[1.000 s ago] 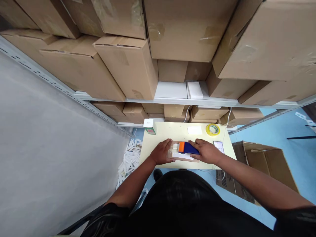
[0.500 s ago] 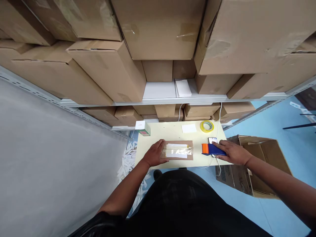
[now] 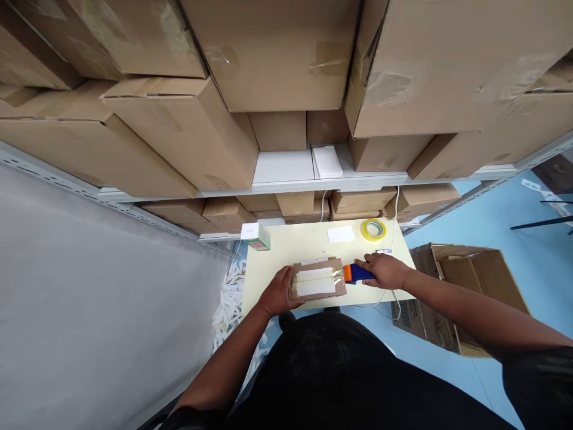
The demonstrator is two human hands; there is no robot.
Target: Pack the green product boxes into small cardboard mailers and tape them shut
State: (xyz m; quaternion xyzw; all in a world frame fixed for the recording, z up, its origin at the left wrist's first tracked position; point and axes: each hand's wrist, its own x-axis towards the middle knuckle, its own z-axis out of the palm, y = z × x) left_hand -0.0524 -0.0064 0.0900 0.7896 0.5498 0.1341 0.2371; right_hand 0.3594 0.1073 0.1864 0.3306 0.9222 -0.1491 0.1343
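A small flat cardboard package (image 3: pixel 317 288), with white paper and clear tape across its top, lies on the cream table (image 3: pixel 290 242). My left hand (image 3: pixel 278 292) grips its left end, thumb at the near edge and fingers at the far side. In my right hand (image 3: pixel 385 271) is a blue and orange tape dispenser (image 3: pixel 362 273), its orange end at the package's right edge. A phone (image 3: pixel 384 252) shows only in part beyond my right hand, which hides the rest.
A roll of yellow tape (image 3: pixel 373 229), a white paper sheet (image 3: pixel 341 234) and a small white-and-green box (image 3: pixel 256 236) are on the table's far side. An open carton (image 3: pixel 474 298) stands to the right. Shelves of cardboard boxes (image 3: pixel 286 54) rise ahead.
My right hand has moved left with the tape dispenser, from over the phone to the package's right end. The package has tilted slightly and my left hand still holds it.
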